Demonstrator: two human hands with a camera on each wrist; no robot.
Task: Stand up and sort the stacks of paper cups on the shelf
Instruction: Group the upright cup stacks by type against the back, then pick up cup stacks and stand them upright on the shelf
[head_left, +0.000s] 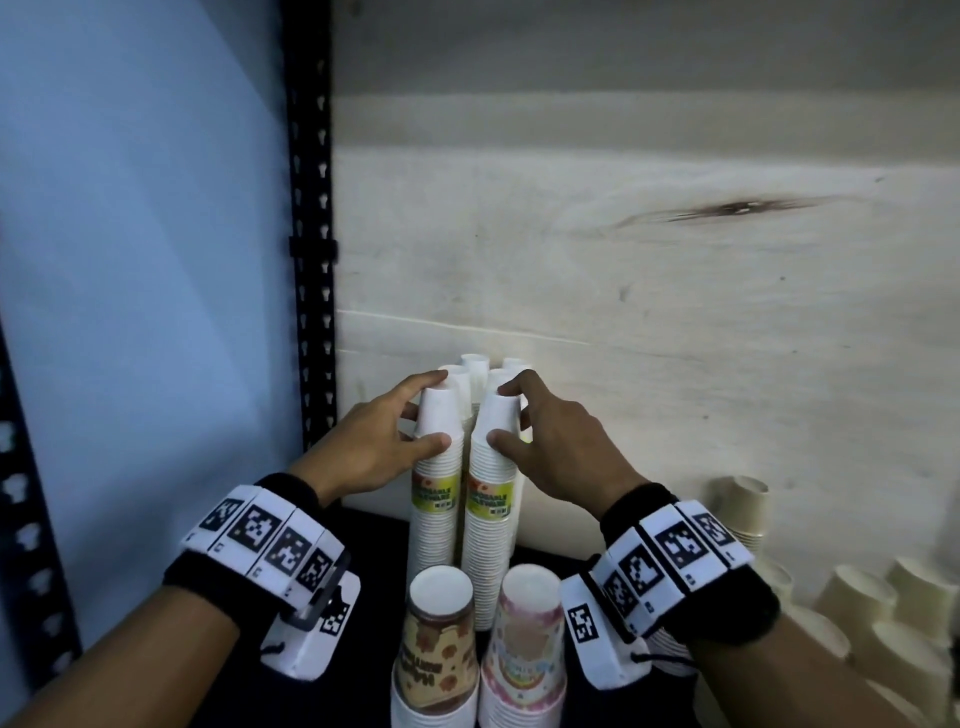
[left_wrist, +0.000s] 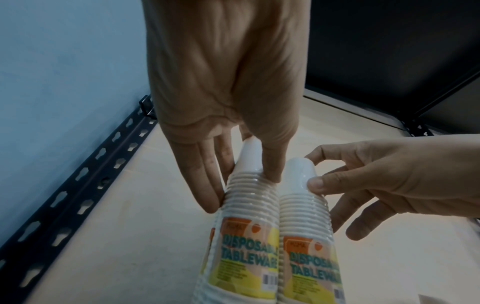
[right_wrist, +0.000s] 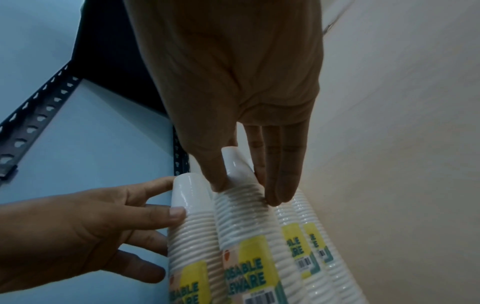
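Two white cup stacks stand upright side by side on the shelf (head_left: 374, 571), bases up; the left hand (head_left: 363, 447) grips the left stack (head_left: 439, 467), the right hand (head_left: 561, 447) the right stack (head_left: 491, 473).

The head view looks forward and down from above the forearms into a wood-backed shelf bay, with two upright wrapped stacks of white paper cups (head_left: 462, 499) at its 6 o'clock. The left wrist view looks close along the left hand (left_wrist: 223, 92) toward 6 o'clock. The right wrist view does likewise along the right hand (right_wrist: 233, 86), and all three views share those stacks (left_wrist: 275, 226) (right_wrist: 221, 226).
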